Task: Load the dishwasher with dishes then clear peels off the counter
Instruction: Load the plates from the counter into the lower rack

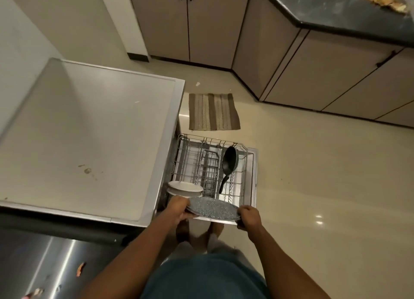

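Plate [212,208] over rack [243,155]; pan [229,162], bowls [184,187] inside.

- Grey speckled round plate [211,209], held nearly flat over the rack's near edge.
- Grey wire dishwasher rack [243,164], pulled out over the open door.
- Black frying pan [229,162], propped on edge in the rack, handle toward the person.
- Stacked white bowls [184,188] at the rack's near left corner.
- Brown peels [386,1] on the dark table, top right.

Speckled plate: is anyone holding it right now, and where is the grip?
Yes. Both hands hold the speckled grey plate by opposite rim edges: left hand on its left rim, right hand on its right rim.
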A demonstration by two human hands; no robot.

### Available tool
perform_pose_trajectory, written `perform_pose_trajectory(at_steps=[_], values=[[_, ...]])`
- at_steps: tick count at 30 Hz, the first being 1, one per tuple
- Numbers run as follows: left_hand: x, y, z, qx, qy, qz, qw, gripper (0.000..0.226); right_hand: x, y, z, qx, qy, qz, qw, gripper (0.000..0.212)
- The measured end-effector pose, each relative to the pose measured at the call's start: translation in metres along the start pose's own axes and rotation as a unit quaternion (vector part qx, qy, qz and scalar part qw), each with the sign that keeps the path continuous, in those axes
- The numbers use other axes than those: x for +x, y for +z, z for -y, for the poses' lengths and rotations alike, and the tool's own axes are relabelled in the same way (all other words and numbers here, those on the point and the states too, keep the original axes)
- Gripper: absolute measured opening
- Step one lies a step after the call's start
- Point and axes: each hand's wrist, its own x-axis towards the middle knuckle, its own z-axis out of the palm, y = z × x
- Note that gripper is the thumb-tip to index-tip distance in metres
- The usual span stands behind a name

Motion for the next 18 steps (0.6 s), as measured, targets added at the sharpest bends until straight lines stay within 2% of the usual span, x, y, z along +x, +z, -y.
perform_pose_trajectory(at_steps=[9,18], values=[[0.037,0.011,-0.009,-0.031,-0.027,-0.085,0.996,0.02,0.062,0.012,0.021,0.029,0.031,0.04,0.998,0.018],[0.144,-0.014,0.012,0.003,-0.069,-0.171,0.983,0.016,0.113,0.063,0.027,0.062,0.103,0.1,0.988,0.011]])
